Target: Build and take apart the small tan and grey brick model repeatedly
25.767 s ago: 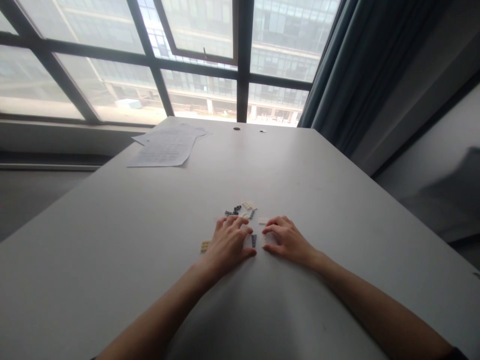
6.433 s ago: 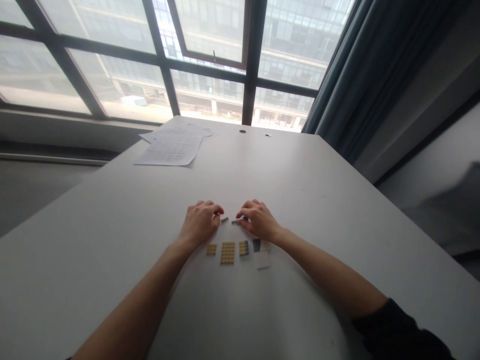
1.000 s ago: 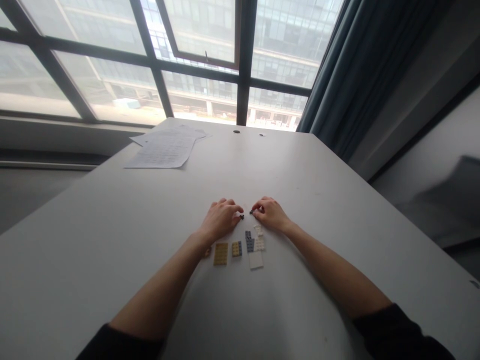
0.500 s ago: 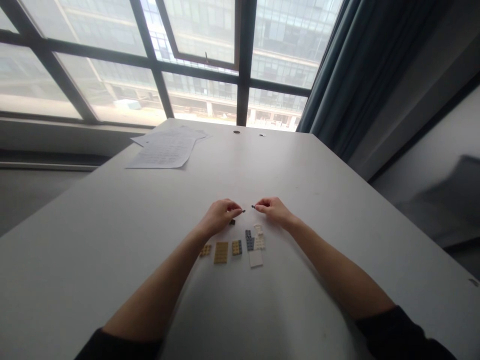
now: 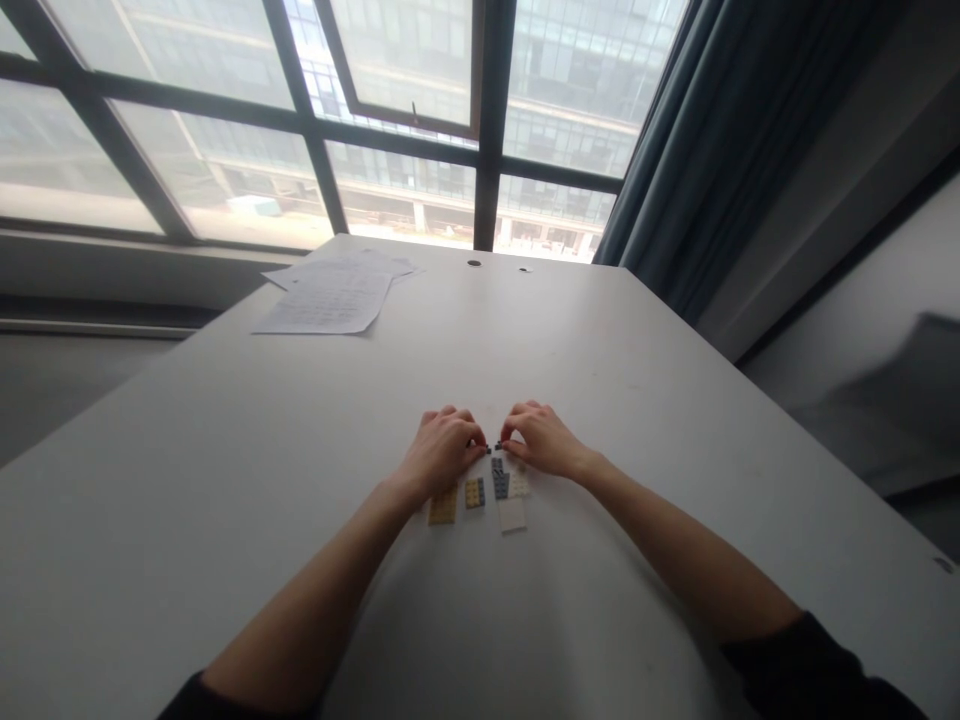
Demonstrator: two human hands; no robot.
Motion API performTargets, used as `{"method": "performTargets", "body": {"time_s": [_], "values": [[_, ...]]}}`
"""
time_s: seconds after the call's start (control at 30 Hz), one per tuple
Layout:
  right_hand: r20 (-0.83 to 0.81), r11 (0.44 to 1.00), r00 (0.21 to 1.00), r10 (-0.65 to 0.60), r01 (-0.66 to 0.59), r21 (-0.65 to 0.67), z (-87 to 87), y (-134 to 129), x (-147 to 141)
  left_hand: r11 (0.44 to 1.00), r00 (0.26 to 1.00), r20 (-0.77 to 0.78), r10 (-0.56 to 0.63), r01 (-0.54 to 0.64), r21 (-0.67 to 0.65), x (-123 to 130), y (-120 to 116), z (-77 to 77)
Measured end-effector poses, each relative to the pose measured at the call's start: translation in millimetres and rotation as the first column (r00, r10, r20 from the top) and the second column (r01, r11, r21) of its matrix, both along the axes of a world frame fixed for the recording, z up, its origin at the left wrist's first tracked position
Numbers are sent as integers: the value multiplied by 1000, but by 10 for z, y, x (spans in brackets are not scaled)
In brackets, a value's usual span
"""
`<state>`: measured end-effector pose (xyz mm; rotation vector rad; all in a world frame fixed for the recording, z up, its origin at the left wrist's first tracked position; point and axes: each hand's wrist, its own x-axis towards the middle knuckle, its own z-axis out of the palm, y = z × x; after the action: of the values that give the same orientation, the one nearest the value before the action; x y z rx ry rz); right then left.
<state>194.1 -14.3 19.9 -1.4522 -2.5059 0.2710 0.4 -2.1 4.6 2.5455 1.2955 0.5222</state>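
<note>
My left hand (image 5: 448, 447) pinches a small dark piece (image 5: 488, 450) between thumb and fingers, low over the white table. Facing it, my right hand (image 5: 541, 438) pinches another small dark piece (image 5: 499, 445); a narrow gap separates the two pieces. Just below them lie a dark grey studded brick (image 5: 500, 485) and a cream studded piece (image 5: 519, 484), partly covered by my right hand. A smooth white square tile (image 5: 512, 515) is nearer to me. To its left are a yellow and grey studded piece (image 5: 475, 492) and a tan plate (image 5: 442, 506), whose top my left hand hides.
Printed papers (image 5: 326, 300) lie on the far left of the white table (image 5: 600, 600). Two small round fittings are near its back edge, below the window. A dark blue curtain (image 5: 675, 150) hangs at the right.
Both hands have moved down toward me with their dark pieces, which are closer together. My left hand now covers the tan studded piece at the left and the dark piece that lay beside it.
</note>
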Motion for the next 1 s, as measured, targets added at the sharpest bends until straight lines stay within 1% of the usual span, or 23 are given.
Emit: {"method": "performTargets", "body": {"time_s": [0.13, 0.23, 0.73, 1.0], "values": [[69, 1000, 998, 8, -7, -15, 38, -20, -53, 1000, 1000, -27, -8, 9, 28, 4, -11, -15], [89, 1000, 996, -1, 4, -31, 56, -30, -67, 999, 999, -39, -11, 12, 36, 6, -17, -14], [86, 998, 996, -33, 38, -58, 1, -33, -75, 999, 999, -51, -17, 20, 49, 3, -28, -27], [85, 998, 995, -55, 58, -28, -28, -36, -85, 998, 999, -48, -25, 27, 49, 5, -33, -6]]}}
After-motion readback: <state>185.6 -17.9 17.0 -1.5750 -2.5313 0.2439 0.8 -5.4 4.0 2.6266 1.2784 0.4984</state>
